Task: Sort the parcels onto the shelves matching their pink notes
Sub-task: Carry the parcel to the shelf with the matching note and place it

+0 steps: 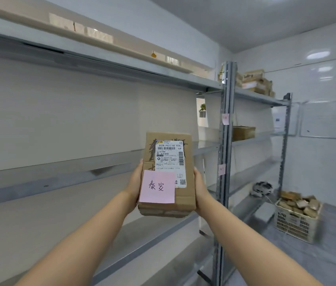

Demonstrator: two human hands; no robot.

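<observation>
A brown cardboard parcel [187, 197] is held up at chest height in front of the metal shelving. It carries a white shipping label [170, 159] and a pink note [157, 187] with two handwritten characters. My left hand [135, 183] grips its left side and my right hand [199, 187] grips its right side. Two pink notes [225, 119] [222, 169] are stuck on the grey upright post [224, 153] between the shelf bays; their writing is too small to read.
Grey shelves [64, 172] run along the left wall at several heights. The right bay holds stacked parcels [255, 82] on top and one box [243, 133] lower. A white crate [296, 223] full of parcels stands on the floor at right, beside a dark helmet-like object [263, 188].
</observation>
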